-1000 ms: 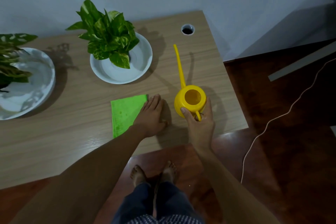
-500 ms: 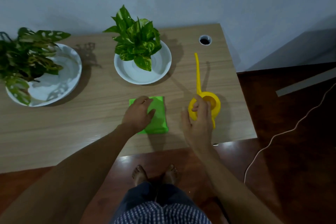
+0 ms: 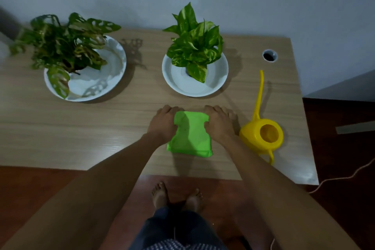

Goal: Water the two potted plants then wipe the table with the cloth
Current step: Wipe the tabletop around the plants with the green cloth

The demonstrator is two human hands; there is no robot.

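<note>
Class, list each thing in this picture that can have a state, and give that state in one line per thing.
Green cloth: folded, flat on the table, gripped at its far corners by both hands.
Left hand: on the cloth's left edge.
Right hand: on the cloth's right edge.
Yellow watering can: upright on the table, released, spout pointing away.
Left plant: standing in its white dish.
Right plant: upright in its white dish.

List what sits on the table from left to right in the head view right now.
Dark-leaved plant in white dish → bright green plant in white dish → green cloth, under both hands → yellow watering can → cable hole at the far right corner.
</note>
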